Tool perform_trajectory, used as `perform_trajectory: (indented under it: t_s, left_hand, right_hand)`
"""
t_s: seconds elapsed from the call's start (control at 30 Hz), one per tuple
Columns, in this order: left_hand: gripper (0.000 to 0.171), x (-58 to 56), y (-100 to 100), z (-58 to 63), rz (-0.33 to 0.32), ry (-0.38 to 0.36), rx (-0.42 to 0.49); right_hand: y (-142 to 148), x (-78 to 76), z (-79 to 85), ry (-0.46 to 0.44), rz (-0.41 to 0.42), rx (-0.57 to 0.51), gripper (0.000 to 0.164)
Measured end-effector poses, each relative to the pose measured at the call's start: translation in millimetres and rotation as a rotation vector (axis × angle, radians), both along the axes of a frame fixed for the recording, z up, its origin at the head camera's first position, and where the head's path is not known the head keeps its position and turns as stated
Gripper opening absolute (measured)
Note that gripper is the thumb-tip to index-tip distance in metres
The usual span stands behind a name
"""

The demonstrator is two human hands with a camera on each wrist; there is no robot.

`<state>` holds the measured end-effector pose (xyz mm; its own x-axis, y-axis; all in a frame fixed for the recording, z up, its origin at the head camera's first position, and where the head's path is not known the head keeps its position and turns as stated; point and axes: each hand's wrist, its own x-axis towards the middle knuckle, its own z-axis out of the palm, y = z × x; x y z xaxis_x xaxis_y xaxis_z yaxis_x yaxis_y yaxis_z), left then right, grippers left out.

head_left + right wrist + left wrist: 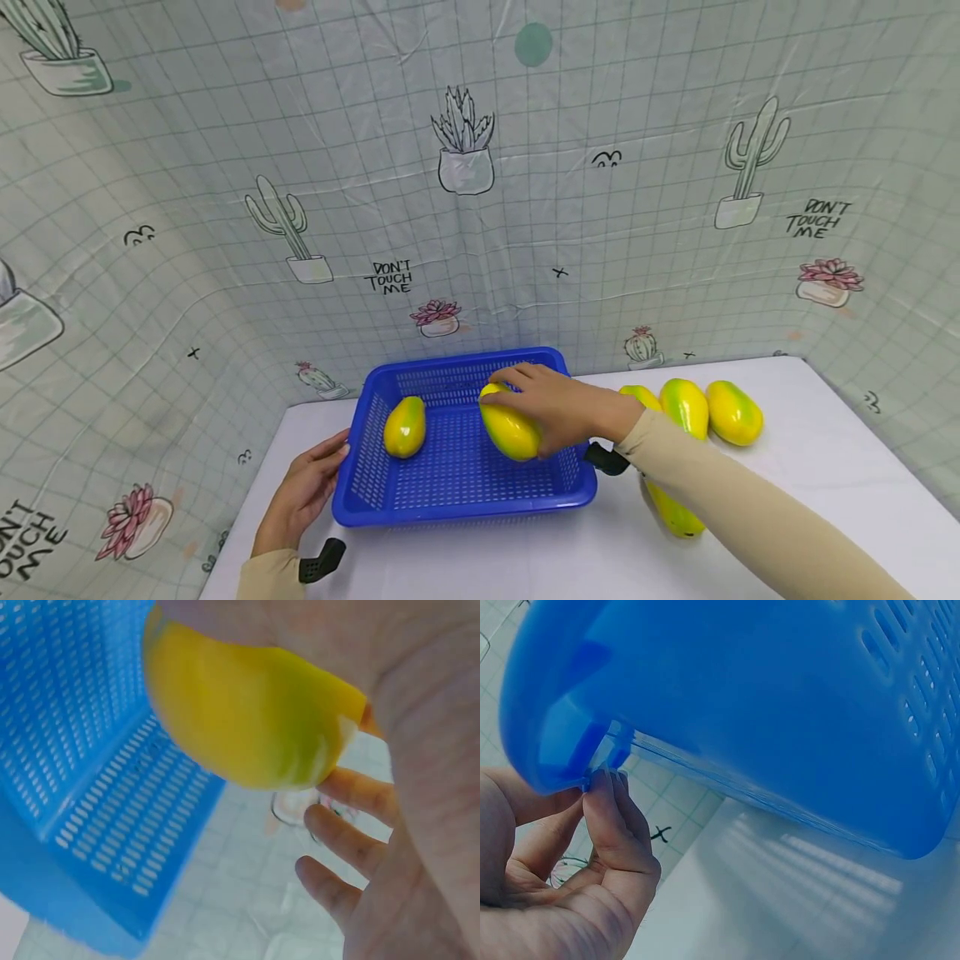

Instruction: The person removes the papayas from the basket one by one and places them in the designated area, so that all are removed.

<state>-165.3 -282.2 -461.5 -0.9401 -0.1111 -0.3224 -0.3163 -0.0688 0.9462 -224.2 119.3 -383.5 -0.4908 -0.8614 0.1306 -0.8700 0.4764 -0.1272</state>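
A blue plastic basket (465,504) with slotted walls stands on the table. My left hand (303,492) is at its left side, and in the left wrist view thumb and fingers (611,825) pinch the basket's rim (521,697). Over the right half of the basket, my right hand (551,404) holds a yellow-green mango (510,425) from above, its narrow end up. The right wrist view shows this mango (240,712) under the palm with several fingers (349,840) spread along its far side. Another mango (405,429) lies inside the basket at the left.
Right of the basket lie several more mangoes (735,412) on the white table (810,483), some partly hidden by the right forearm (720,483). A gridded cloth (525,233) with cactus drawings hangs behind and at both sides.
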Motion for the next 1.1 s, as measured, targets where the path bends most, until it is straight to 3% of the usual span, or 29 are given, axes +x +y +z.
perform_trajectory:
  t_s: [0.37,0.73,1.1]
  left_hand:
    - [0.058,1.4,-0.2,1.0,-0.026,0.024,-0.001]
    - [0.059,2.0,-0.6,0.1,-0.026,0.017,0.005]
    - [0.059,1.2,-0.3,-0.7,-0.020,0.013,-0.002]
  right_hand:
    - [39.5,15.5,11.7,0.115,0.002,-0.141,0.099]
    - [74.8,31.9,4.2,0.215,-0.047,-0.208,0.102]
    - [109.5,47.7,-3.3,0.229,-0.106,-0.246,0.108]
